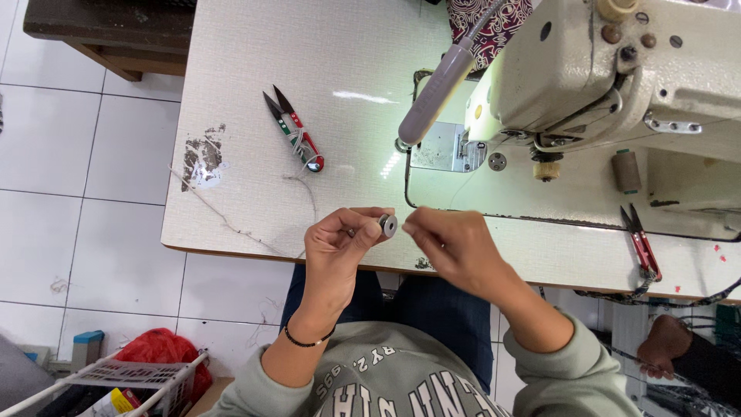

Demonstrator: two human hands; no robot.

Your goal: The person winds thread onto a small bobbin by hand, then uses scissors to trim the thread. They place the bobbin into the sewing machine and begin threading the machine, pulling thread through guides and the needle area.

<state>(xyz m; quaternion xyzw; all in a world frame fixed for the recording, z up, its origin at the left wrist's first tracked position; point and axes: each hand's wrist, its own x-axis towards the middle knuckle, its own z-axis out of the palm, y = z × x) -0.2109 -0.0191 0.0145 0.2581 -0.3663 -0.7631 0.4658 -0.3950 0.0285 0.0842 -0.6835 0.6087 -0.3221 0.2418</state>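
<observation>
Sewing machine [617, 69] cut off (top, right edge); thread unresolvable.

bobbin [387, 225] | small round silver metal, hole in centre | flat face up | above table [255, 93] front edge

No labels, signs or screens show. One small yellow package [120, 401] lies in the white wire basket [131, 376] on the floor, below the tabletop's [255, 62] near-left corner.

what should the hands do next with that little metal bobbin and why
Probably draw the right hand slightly away from the bobbin: the left hand holds it in its fingertips, and the right fingertips are pinched just beside it, as if on a thread end too fine to see.
</observation>
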